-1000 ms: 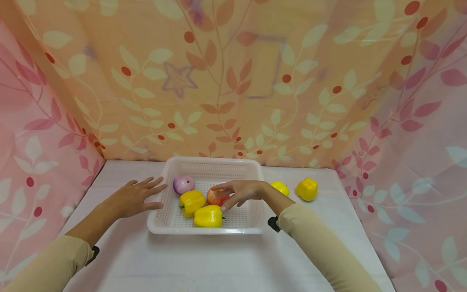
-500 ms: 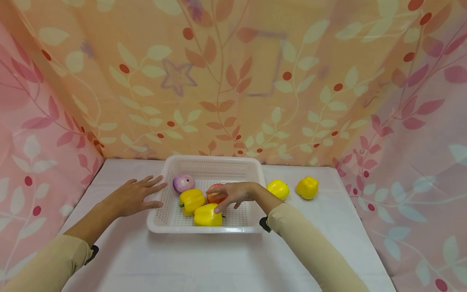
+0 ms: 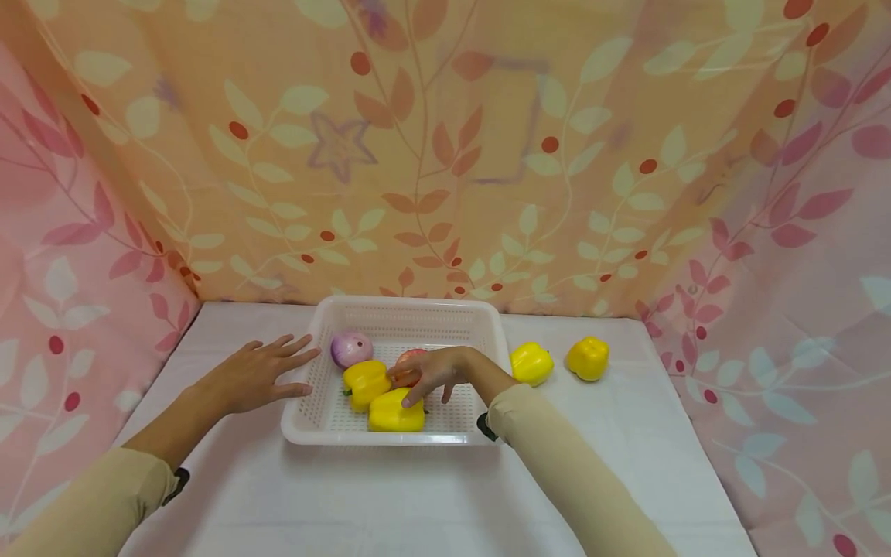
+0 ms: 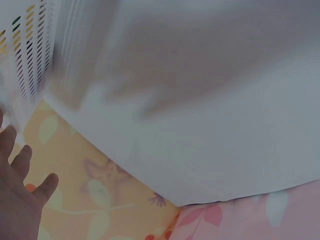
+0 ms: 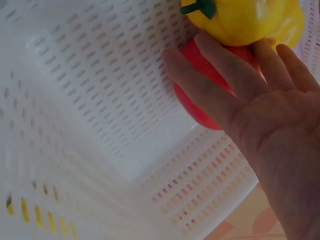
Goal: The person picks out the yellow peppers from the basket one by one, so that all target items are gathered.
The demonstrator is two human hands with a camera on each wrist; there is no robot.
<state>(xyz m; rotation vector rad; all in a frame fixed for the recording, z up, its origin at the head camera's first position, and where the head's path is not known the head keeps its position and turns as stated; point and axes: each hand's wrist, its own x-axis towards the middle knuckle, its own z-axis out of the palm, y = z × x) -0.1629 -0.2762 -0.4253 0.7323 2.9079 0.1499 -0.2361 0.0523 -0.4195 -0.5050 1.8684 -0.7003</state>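
My right hand [image 3: 438,370] reaches into a white perforated plastic basket [image 3: 390,439], fingers loosely extended over a round red fruit, apple-like [image 5: 194,102], which it partly hides. In the head view the thumb is over a yellow bell pepper [image 3: 391,415] at the front; whether it touches cannot be told. A second yellow bell pepper [image 3: 363,384] lies by the fingertips, and a purple onion [image 3: 351,350] sits at the basket's left. My left hand [image 3: 261,377] is spread flat, its fingertips at the basket's left rim, holding nothing.
Two more yellow bell peppers, one close to the basket [image 3: 532,363] and one farther right [image 3: 588,358], lie on the white-covered table [image 3: 390,503]. Flowered cloth [image 3: 418,155] hangs behind the table and along both sides.
My right hand has moved left and slightly down inside the basket, its thumb now over the front pepper. The pepper nearest the basket's right side shows more fully. The left hand stays put.
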